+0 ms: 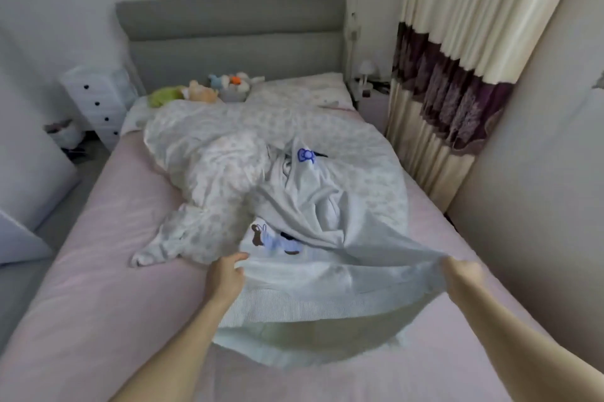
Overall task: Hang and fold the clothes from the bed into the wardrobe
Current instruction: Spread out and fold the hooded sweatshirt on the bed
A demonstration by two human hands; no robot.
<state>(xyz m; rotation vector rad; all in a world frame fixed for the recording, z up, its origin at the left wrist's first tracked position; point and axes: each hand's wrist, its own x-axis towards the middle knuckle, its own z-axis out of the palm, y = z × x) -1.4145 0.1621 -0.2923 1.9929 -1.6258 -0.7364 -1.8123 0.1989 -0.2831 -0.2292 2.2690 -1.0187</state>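
Observation:
A pale blue knitted garment with a cartoon print lies across the pink bed, its ribbed hem nearest me. My left hand pinches its left side near the print. My right hand grips its right side and lifts the cloth off the sheet. The garment's upper part is bunched toward the middle of the bed, with a blue printed patch showing there.
A crumpled white patterned duvet covers the bed's middle and far part. Soft toys sit by the grey headboard. A white drawer unit stands at the left, a striped curtain and wall at the right.

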